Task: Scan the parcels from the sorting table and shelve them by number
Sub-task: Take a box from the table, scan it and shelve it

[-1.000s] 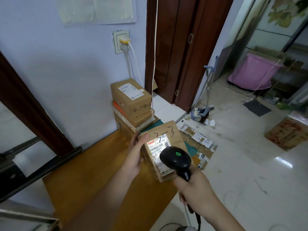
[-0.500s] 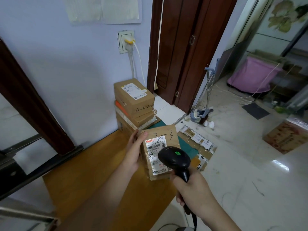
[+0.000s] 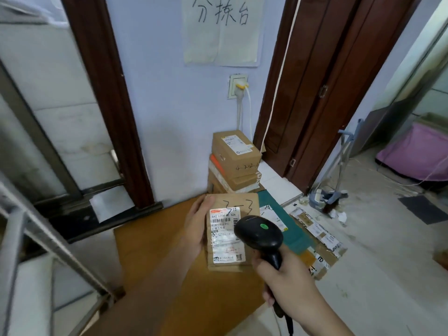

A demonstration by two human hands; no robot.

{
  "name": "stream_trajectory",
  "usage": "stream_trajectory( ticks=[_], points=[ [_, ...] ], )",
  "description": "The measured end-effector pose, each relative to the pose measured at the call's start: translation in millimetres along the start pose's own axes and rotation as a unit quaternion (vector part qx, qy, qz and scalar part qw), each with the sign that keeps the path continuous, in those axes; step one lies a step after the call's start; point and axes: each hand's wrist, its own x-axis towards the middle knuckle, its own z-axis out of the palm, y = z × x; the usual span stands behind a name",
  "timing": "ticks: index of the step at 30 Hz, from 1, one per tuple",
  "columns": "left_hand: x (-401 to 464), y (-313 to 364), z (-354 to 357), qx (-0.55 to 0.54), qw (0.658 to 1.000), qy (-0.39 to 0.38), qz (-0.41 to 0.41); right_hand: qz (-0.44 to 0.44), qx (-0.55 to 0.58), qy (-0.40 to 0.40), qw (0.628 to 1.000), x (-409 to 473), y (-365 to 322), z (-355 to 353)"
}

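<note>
Left hand (image 3: 196, 226) grips parcel (image 3: 228, 235) above table (image 3: 155, 251); right hand (image 3: 288, 280) grips scanner (image 3: 260, 235) touching parcel's right edge.

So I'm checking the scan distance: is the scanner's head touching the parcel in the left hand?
Cannot tell. In the head view the scanner overlaps the parcel held by the left hand, so any gap is hidden.

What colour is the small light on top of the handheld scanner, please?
Green: a small oval light on the black scanner, clearest in the head view.
</note>
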Motion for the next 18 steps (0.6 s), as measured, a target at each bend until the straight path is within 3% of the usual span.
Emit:
stream_trajectory(
  ticks=[10, 18],
  points=[
    [-188.5, -2.6, -46.1, 0.013, 0.989, 0.120, 0.083, -0.123, -0.081, -0.113, 0.983, -121.8, 18.1, 14.3],
    [-353.0, -4.1, -90.1, 0.012, 0.964, 0.225, 0.141, -0.229, -0.071, -0.210, 0.948, -218.0, 11.6, 48.7]
  ],
)
